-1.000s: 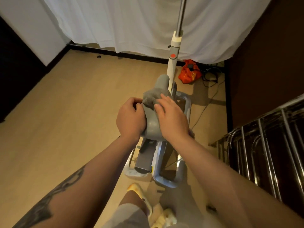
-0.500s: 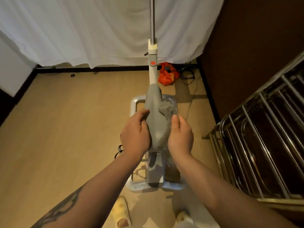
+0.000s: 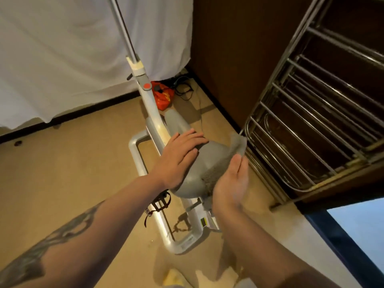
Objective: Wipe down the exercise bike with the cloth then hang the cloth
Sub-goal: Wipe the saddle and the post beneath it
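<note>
The cloth (image 3: 223, 163) lay draped over the right flank of the bike's grey saddle (image 3: 204, 156), its upper corner (image 3: 239, 142) standing free and close to the metal drying rack (image 3: 311, 129) on my right. My right hand (image 3: 231, 183) pressed it against the saddle with the palm, fingers straight and together, not curled round the fabric. My left hand (image 3: 178, 154) lay flat on the saddle's left side, fingers extended and slightly spread, holding nothing and only steadying the seat.

Risks noted from this position:

- The cloth was pinned by pressure alone. I judged that any lift of the palm during a stroke could let it slide off the rounded flank and drop to the floor (image 3: 62, 173) beside the bike's frame (image 3: 145, 163).
- The loose corner could flick into the rack's bars and snag, pulling the cloth out from under my hand.
- A hard sideways push might swivel the saddle or rock the bike, since my left hand braced it with a flat touch only.
- The post (image 3: 149, 100), frame and strapped pedal (image 3: 158, 202) looked untouched by the cloth here; moving to the hanging step too soon would leave them unwiped.
- A cable (image 3: 185, 90) trailed on the floor beyond the bike; whether it could be caught I could not tell.
</note>
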### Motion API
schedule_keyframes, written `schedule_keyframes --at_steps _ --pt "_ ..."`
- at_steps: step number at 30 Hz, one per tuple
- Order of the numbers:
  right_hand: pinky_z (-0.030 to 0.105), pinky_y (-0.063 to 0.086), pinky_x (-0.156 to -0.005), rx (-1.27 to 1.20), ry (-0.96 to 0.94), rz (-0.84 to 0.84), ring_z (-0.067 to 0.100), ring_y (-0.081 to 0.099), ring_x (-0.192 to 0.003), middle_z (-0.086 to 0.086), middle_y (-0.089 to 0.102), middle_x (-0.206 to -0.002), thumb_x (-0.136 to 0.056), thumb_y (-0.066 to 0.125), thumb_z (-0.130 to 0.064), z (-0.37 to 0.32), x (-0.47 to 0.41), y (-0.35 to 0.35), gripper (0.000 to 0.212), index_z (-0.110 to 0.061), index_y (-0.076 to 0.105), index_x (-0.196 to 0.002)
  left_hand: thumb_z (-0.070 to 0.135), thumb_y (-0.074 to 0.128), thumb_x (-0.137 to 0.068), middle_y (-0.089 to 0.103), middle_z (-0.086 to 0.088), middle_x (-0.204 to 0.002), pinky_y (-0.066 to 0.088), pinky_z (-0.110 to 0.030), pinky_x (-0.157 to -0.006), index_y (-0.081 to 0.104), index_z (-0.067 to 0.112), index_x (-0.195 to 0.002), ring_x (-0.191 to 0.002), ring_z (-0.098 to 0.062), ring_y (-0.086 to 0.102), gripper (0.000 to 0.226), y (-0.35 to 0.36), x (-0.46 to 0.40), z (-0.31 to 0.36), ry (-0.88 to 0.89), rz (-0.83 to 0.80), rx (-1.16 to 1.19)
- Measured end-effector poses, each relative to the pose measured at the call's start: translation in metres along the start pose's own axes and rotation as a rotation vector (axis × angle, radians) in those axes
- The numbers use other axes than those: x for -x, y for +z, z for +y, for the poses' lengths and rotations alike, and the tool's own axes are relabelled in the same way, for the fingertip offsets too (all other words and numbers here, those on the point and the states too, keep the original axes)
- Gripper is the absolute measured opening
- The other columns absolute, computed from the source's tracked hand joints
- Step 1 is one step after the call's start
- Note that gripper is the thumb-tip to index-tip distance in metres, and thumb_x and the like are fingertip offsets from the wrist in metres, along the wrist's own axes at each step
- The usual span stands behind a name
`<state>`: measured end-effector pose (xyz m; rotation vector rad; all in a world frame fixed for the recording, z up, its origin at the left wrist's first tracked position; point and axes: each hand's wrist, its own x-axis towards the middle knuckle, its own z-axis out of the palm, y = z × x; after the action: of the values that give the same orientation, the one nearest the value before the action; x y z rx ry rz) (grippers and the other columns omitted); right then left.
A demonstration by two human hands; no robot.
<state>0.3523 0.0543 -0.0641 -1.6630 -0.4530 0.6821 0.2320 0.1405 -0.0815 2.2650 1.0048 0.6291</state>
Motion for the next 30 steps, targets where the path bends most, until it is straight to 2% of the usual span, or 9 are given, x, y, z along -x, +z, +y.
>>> schedule_keyframes --at_steps 3,7,12,16,19,21,24,26,30 --pt "0.022 0.034 -0.089 0.186 -0.071 0.036 0.019 0.047 -0.124 0.005 0.046 -0.141 -0.105 0.030 -0.029 0.001 0.004 0.006 0.042 -0.015 0.042 -0.143 0.032 0.034 -0.102 0.046 0.011 -0.144 0.008 -0.036 -0.119 0.053 0.029 -0.134 -0.144 -0.005 0.023 0.038 -0.001 -0.001 -0.002 0.012 0.009 0.050" --pt "0.030 0.038 -0.079 0.262 -0.018 -0.072 0.028 0.056 -0.111 0.009 0.060 -0.122 -0.104 0.033 -0.030 -0.002 -0.033 0.001 0.034 -0.015 0.057 -0.123 0.030 0.035 -0.101 0.048 0.009 -0.143 0.009 -0.039 -0.119 0.055 0.026 -0.133 -0.144 -0.008 0.026 0.038 -0.001 -0.001 0.000 0.025 0.026 0.078" --pt "0.032 0.028 -0.113 0.507 -0.313 -0.182 0.019 0.030 -0.139 0.003 0.036 -0.151 -0.103 0.036 -0.031 0.004 -0.005 -0.004 0.045 -0.015 0.038 -0.145 0.031 0.034 -0.101 0.047 0.008 -0.145 0.009 -0.039 -0.119 0.055 0.025 -0.134 -0.144 -0.009 0.025 0.040 -0.001 0.000 0.001 0.017 0.036 0.080" --pt "0.035 0.045 -0.085 0.622 -0.163 -0.538 0.019 0.055 -0.111 0.000 0.061 -0.116 -0.103 0.036 -0.035 -0.024 -0.060 -0.011 0.031 -0.021 0.058 -0.119 0.027 0.036 -0.101 0.048 0.010 -0.144 0.009 -0.044 -0.119 0.055 0.025 -0.134 -0.144 -0.008 0.025 0.038 0.000 -0.001 0.001 0.007 0.051 0.108" --pt "0.037 0.037 -0.108 1.000 -0.559 -0.327 0.018 0.045 -0.128 0.000 0.053 -0.134 -0.102 0.027 -0.036 -0.012 -0.021 0.002 0.041 -0.020 0.051 -0.132 0.029 0.036 -0.101 0.048 0.010 -0.144 0.010 -0.043 -0.120 0.052 0.022 -0.136 -0.143 -0.006 0.025 0.039 0.003 0.000 -0.004 0.002 0.070 0.157" --pt "0.039 0.024 -0.117 1.083 -0.690 -0.421 0.018 0.037 -0.137 0.001 0.046 -0.145 -0.103 0.026 -0.036 -0.011 -0.020 0.006 0.046 -0.020 0.044 -0.141 0.031 0.038 -0.099 0.049 0.007 -0.142 0.014 -0.043 -0.119 0.050 0.020 -0.136 -0.142 -0.008 0.029 0.040 0.003 -0.001 -0.003 0.004 0.081 0.193" --pt "0.039 0.043 -0.096 0.981 -0.409 -0.553 0.023 0.053 -0.118 0.002 0.060 -0.125 -0.102 0.030 -0.039 -0.027 -0.061 0.009 0.038 -0.023 0.055 -0.125 0.025 0.041 -0.099 0.051 0.004 -0.139 0.017 -0.040 -0.117 0.053 0.020 -0.132 -0.141 -0.010 0.032 0.036 0.003 -0.001 -0.002 0.022 0.091 0.200" --pt "0.035 0.046 -0.085 0.851 -0.303 -0.426 0.023 0.056 -0.107 0.001 0.063 -0.113 -0.102 0.033 -0.039 -0.021 -0.060 0.007 0.033 -0.021 0.059 -0.113 0.024 0.042 -0.099 0.052 0.007 -0.140 0.016 -0.046 -0.117 0.055 0.020 -0.131 -0.142 -0.009 0.029 0.035 0.003 0.000 -0.002 0.016 0.100 0.219" --pt "0.027 0.025 -0.115 0.484 -0.462 -0.084 0.006 0.031 -0.138 -0.011 0.043 -0.142 -0.101 0.033 -0.038 0.012 0.013 0.001 0.043 -0.021 0.046 -0.139 0.025 0.040 -0.099 0.052 0.008 -0.141 0.008 -0.037 -0.120 0.058 0.020 -0.130 -0.142 -0.006 0.029 0.036 0.006 0.000 -0.005 0.016 0.116 0.245"
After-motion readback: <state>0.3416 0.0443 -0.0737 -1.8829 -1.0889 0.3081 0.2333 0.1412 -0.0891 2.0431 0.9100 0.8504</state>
